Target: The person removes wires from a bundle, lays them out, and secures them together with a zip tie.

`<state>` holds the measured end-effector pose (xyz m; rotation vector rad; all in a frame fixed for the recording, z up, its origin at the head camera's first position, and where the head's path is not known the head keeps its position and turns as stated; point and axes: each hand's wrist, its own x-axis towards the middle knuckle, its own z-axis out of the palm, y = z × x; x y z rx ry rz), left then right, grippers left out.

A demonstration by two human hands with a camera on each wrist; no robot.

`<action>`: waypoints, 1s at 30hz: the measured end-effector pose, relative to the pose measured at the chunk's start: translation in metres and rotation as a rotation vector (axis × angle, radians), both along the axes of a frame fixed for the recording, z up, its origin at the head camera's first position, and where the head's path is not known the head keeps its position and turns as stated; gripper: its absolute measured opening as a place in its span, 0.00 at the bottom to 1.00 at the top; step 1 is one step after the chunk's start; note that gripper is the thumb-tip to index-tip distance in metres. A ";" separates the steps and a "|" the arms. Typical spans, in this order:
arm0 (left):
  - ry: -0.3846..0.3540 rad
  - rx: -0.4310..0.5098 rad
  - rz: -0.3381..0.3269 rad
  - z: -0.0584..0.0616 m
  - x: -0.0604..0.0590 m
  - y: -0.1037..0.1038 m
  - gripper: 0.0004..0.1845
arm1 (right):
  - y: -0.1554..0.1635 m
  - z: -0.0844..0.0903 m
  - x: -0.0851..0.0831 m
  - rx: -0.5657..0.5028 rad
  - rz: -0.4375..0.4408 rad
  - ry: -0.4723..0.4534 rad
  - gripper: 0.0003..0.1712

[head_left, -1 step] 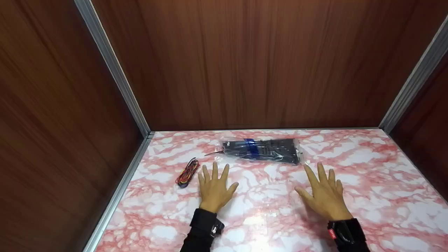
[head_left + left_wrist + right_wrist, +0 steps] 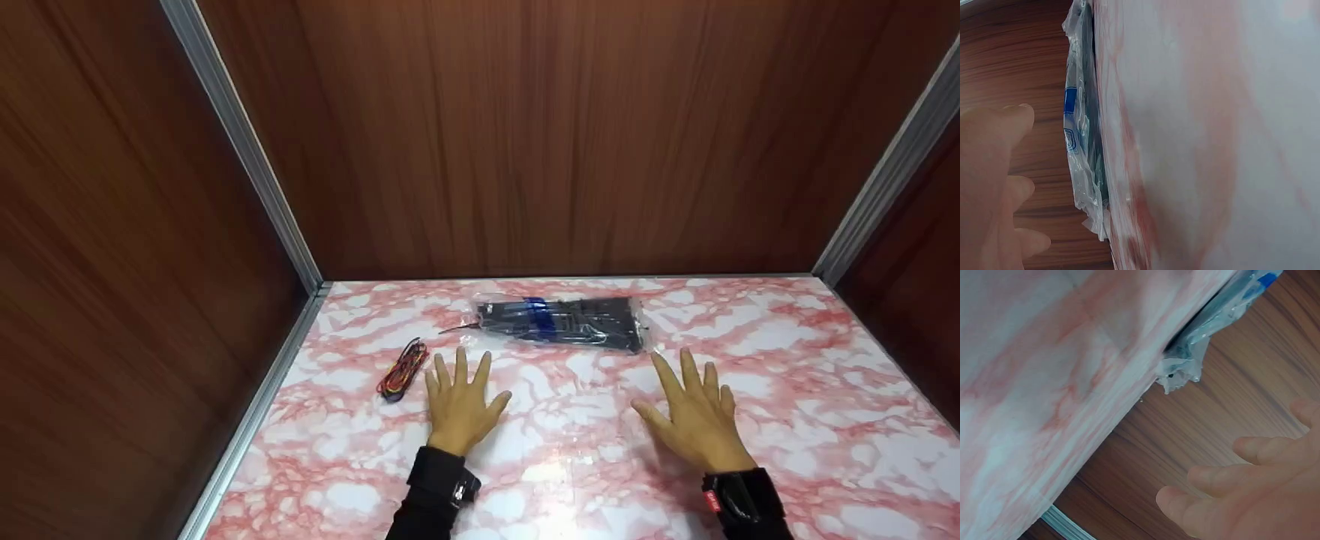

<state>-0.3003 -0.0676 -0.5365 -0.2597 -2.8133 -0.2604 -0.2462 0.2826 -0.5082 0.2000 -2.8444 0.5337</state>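
Observation:
My left hand (image 2: 459,409), fingers spread and straight, is held palm down over the table, holding nothing. Just to its left lies a coiled bundle of thin red, yellow and black wires (image 2: 403,370). My right hand (image 2: 694,420) is likewise spread and holds nothing. Beyond both hands lies a clear plastic bag (image 2: 566,324) of long black strips that look like cable ties, with a blue label across it. One thin dark strip pokes out at its left end. Both wrist views show the bag (image 2: 1086,129) apart from the fingers (image 2: 1219,478).
The table (image 2: 570,450) has a red and white marbled top. Brown wood-grain panels (image 2: 555,142) enclose it at the back, left and right. Grey metal strips (image 2: 247,142) run along the corners and the table's left edge. Each wrist wears a black strap (image 2: 739,495).

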 end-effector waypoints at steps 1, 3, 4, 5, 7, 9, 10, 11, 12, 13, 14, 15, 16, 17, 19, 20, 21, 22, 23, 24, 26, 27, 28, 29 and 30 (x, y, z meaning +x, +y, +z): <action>0.021 0.010 -0.014 -0.001 0.000 -0.003 0.37 | -0.002 -0.002 0.001 -0.008 0.006 -0.005 0.46; 0.054 0.025 -0.024 -0.001 -0.001 -0.011 0.33 | -0.005 -0.005 0.003 -0.024 0.024 -0.019 0.46; 0.085 0.034 -0.023 0.000 -0.003 -0.018 0.30 | -0.008 -0.007 0.005 -0.032 0.039 -0.020 0.44; 0.116 0.039 -0.009 0.001 -0.004 -0.026 0.26 | -0.011 -0.009 0.007 -0.042 0.058 -0.018 0.43; 0.166 0.045 0.060 0.004 -0.009 -0.043 0.17 | -0.019 -0.012 0.010 -0.046 0.102 -0.001 0.38; 0.171 0.044 0.153 0.006 -0.012 -0.059 0.11 | -0.028 -0.015 0.014 -0.029 0.158 0.042 0.31; 0.163 0.043 0.187 0.007 -0.013 -0.066 0.09 | -0.032 -0.017 0.015 -0.014 0.186 0.067 0.28; 0.150 0.040 0.207 0.007 -0.014 -0.072 0.09 | -0.037 -0.017 0.016 0.001 0.213 0.085 0.26; 0.135 0.042 0.215 0.007 -0.015 -0.076 0.08 | -0.041 -0.018 0.016 0.016 0.240 0.096 0.24; 0.123 0.048 0.208 0.006 -0.015 -0.080 0.08 | -0.045 -0.018 0.016 0.028 0.270 0.107 0.21; 0.116 0.054 0.195 0.005 -0.016 -0.082 0.08 | -0.050 -0.017 0.015 0.034 0.299 0.111 0.19; 0.110 0.065 0.183 0.004 -0.017 -0.084 0.08 | -0.054 -0.017 0.014 0.044 0.326 0.110 0.16; 0.114 0.080 0.171 0.003 -0.018 -0.085 0.08 | -0.059 -0.016 0.012 0.055 0.349 0.111 0.13; 0.121 0.100 0.165 0.001 -0.019 -0.085 0.09 | -0.064 -0.016 0.011 0.063 0.370 0.111 0.10; 0.135 0.136 0.166 -0.001 -0.021 -0.085 0.10 | -0.074 -0.014 0.007 0.072 0.418 0.117 0.06; 0.144 0.155 0.168 -0.002 -0.021 -0.085 0.11 | -0.079 -0.014 0.005 0.079 0.438 0.119 0.06; 0.151 0.161 0.168 -0.003 -0.021 -0.084 0.11 | -0.084 -0.014 0.003 0.087 0.458 0.123 0.06; 0.162 0.163 0.165 -0.004 -0.020 -0.083 0.10 | -0.090 -0.014 0.001 0.087 0.478 0.126 0.06; 0.166 0.155 0.162 -0.005 -0.018 -0.081 0.10 | -0.095 -0.014 -0.001 0.086 0.500 0.122 0.06; 0.174 0.137 0.154 -0.005 -0.016 -0.079 0.08 | -0.101 -0.014 -0.004 0.084 0.520 0.116 0.06; 0.197 0.103 0.125 -0.006 -0.012 -0.073 0.06 | -0.114 -0.014 -0.009 0.091 0.552 0.108 0.05; 0.211 0.079 0.111 -0.006 -0.009 -0.070 0.05 | -0.121 -0.014 -0.013 0.091 0.569 0.100 0.05; 0.225 0.064 0.097 -0.007 -0.006 -0.067 0.05 | -0.128 -0.015 -0.016 0.087 0.587 0.091 0.05; 0.238 0.045 0.086 -0.007 -0.004 -0.063 0.04 | -0.136 -0.015 -0.020 0.082 0.605 0.079 0.05; 0.251 0.030 0.077 -0.008 -0.001 -0.060 0.04 | -0.144 -0.016 -0.024 0.072 0.622 0.066 0.05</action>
